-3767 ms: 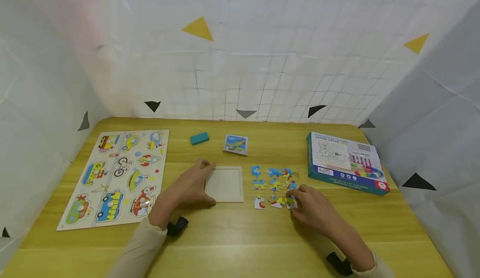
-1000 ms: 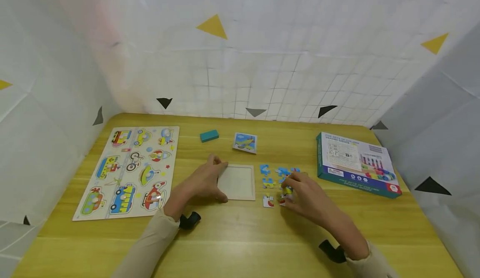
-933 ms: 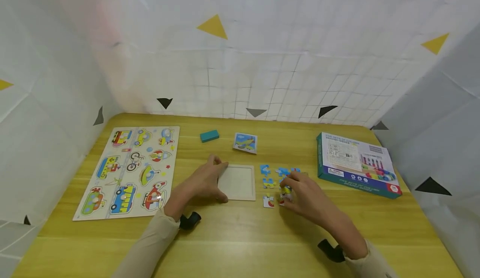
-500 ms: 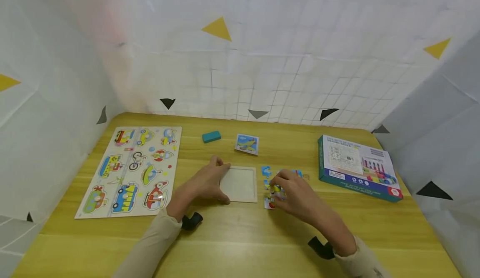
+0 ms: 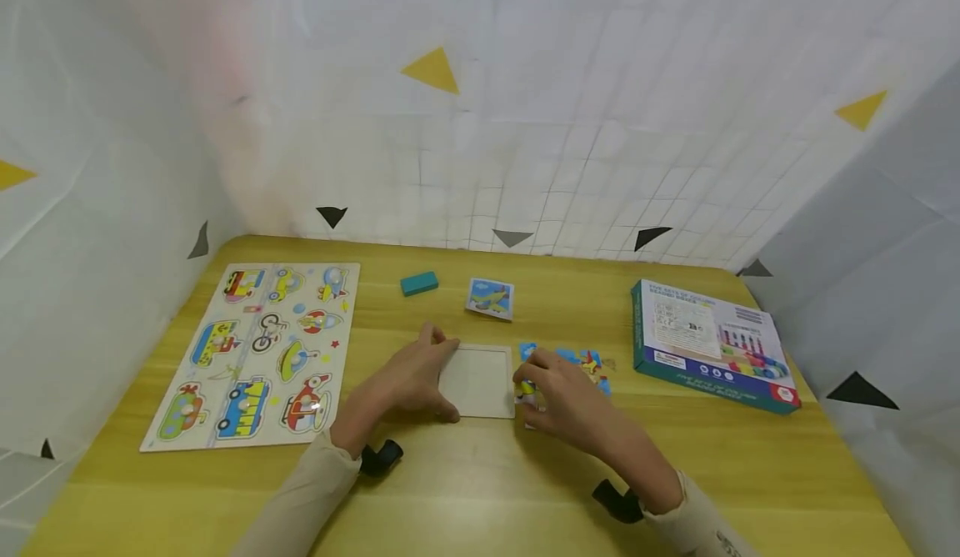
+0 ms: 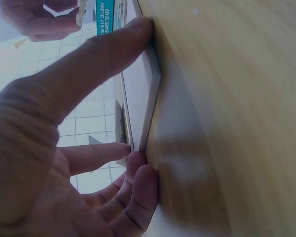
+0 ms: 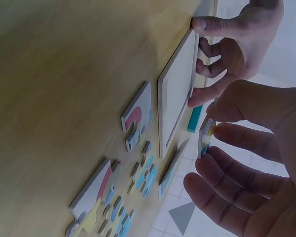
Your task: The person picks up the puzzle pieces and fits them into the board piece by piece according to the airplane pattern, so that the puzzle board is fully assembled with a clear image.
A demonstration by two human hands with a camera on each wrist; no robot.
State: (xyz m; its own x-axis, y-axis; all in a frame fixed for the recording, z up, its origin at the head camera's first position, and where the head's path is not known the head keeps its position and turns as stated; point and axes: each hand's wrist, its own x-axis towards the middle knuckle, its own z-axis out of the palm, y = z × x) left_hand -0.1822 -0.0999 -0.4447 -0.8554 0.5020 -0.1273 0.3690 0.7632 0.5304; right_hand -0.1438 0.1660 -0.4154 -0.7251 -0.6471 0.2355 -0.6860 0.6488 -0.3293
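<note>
My left hand (image 5: pixel 408 382) holds a shallow wooden puzzle tray (image 5: pixel 477 383) by its left side, thumb at the near corner and fingers at the far one. The tray's recess is bare. My right hand (image 5: pixel 573 400) pinches a jigsaw piece (image 7: pixel 205 134) between thumb and fingertips, lifted off the table beside the tray's right edge. Blue, yellow and red show on that piece, and it stands tilted on edge in the right wrist view. Several loose jigsaw pieces (image 5: pixel 590 362) lie flat to the right of the tray, partly hidden under my right hand.
A peg puzzle board (image 5: pixel 251 353) with vehicle pictures lies at the left. Behind the tray are a teal block (image 5: pixel 419 283) and an airplane picture card (image 5: pixel 490 298). A boxed bead set (image 5: pixel 712 344) lies at the right. White sheeting stands around the table.
My right hand reached down among the loose pieces, picked up one jigsaw piece and carried it left to the tray's right edge. My left hand stays on the tray. The head view shifted slightly.
</note>
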